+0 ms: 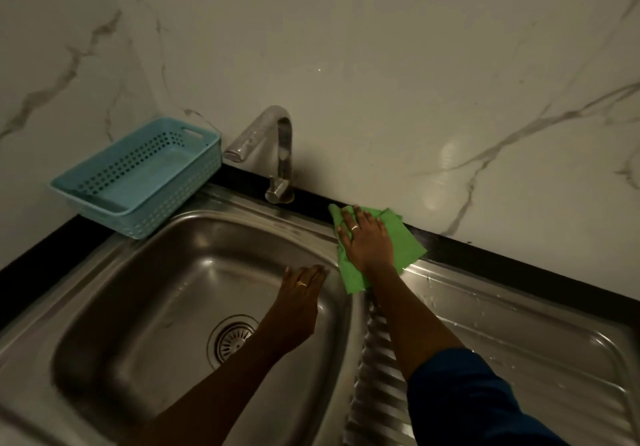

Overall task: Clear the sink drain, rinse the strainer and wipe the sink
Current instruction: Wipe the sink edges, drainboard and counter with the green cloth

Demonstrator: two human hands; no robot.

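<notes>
We wipe the sink rim with a green cloth

Our right hand [367,237] presses the green cloth [405,244] flat, fingers spread, behind the steel sink [145,272]; our left hand [301,289] rests open inside, above the strainer [233,340].

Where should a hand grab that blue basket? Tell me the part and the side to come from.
Probably the cut-out handle slot in the far end wall of the blue basket, reached from above. The basket sits upright and open-topped on the counter's back left corner, so its rim is free to hook fingers into.
</notes>
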